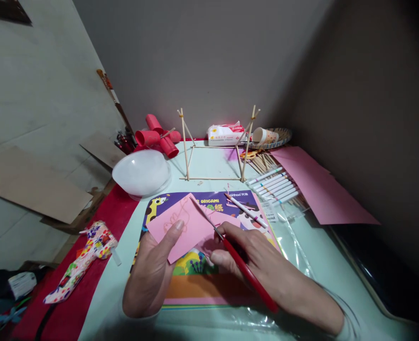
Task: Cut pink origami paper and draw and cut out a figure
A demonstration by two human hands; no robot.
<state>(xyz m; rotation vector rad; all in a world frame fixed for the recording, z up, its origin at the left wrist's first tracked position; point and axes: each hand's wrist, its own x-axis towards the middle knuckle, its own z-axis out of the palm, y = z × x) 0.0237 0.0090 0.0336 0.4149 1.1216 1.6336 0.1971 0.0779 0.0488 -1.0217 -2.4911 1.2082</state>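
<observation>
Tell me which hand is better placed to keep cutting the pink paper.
Right, probably. The right hand already grips the red knife, its blade on the pink paper. The left hand is pinning that sheet flat with its thumb.

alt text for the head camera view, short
A left hand pins a pink paper square on an origami paper pack while the right hand works a red-handled craft knife at its edge. Markers lie beyond.
</observation>
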